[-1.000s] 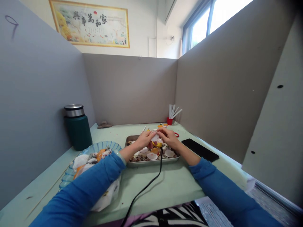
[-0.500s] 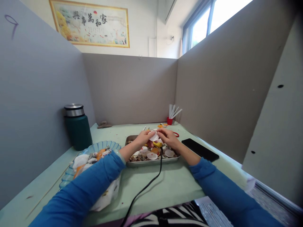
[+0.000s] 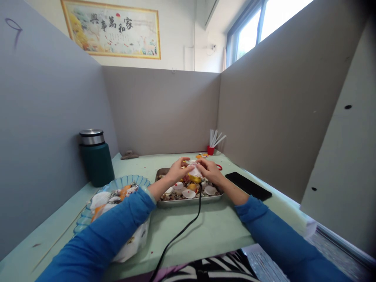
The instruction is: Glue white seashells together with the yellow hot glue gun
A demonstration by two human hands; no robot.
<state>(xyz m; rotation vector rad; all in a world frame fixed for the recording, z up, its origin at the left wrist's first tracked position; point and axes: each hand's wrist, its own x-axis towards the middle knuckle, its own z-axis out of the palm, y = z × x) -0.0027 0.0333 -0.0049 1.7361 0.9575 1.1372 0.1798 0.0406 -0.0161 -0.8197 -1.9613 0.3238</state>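
Observation:
Both hands are over a metal tray (image 3: 188, 202) of shells. Between my fingertips is a white shell (image 3: 194, 171), tilted and a little blurred. My left hand (image 3: 178, 170) has its thumb at the shell's left edge, with the index finger raised above. My right hand (image 3: 210, 170) pinches the shell from the right. Just beneath lies a yellow corded tool (image 3: 194, 179), partly hidden, that looks like a glue gun. Its black cord (image 3: 188, 226) runs over the tray's front rim towards me. Several white shells (image 3: 188, 193) and small brown pieces fill the tray.
Left of the tray stands a blue scalloped dish (image 3: 83, 221) with shells. Behind it is a green bottle (image 3: 96, 164). A black phone (image 3: 248, 185) lies right. At the back, a red cup (image 3: 210, 150) holds white sticks. Grey partitions (image 3: 164, 109) enclose the table.
The white shell has turned and shifted slightly right and down between the hands. My left fingers have spread a little, the index finger lifting. The forearms have stayed in place.

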